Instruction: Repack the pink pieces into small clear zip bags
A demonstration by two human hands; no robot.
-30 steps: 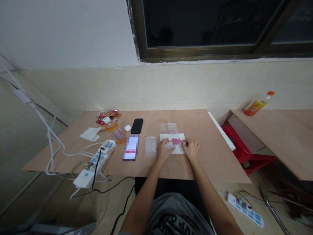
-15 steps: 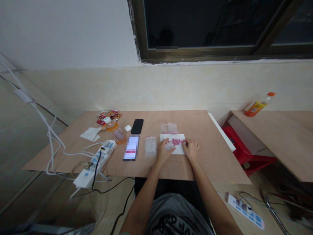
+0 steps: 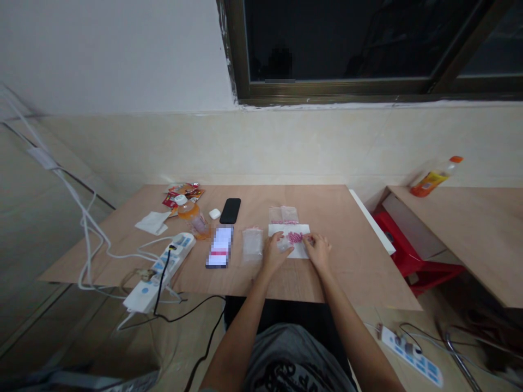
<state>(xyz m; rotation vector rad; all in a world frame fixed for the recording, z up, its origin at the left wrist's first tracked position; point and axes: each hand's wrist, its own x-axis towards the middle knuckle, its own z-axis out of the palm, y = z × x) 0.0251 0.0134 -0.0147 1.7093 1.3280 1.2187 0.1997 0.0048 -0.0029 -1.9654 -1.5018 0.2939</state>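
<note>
A white sheet of paper lies on the wooden table, bearing a small heap of pink beads. At the sheet's left side, my left hand curls its thumb and fingers around a small clear plastic bag. My right hand rests at the sheet's right edge, fingertips drawn together against the heap; whatever they pinch is too small to make out. Just beyond the paper are clear bags with pink beads along the bottom. A stack of clear bags lies left of my left hand.
Left of the bags are a lit phone, a black phone, a white case and an orange drink bottle. A power strip with cables lies at the left edge. A red stool stands between the tables.
My right fingertips have shifted slightly at the edge of the bead heap. My left hand stays around the small bag. The whole view has shifted very slightly.
</note>
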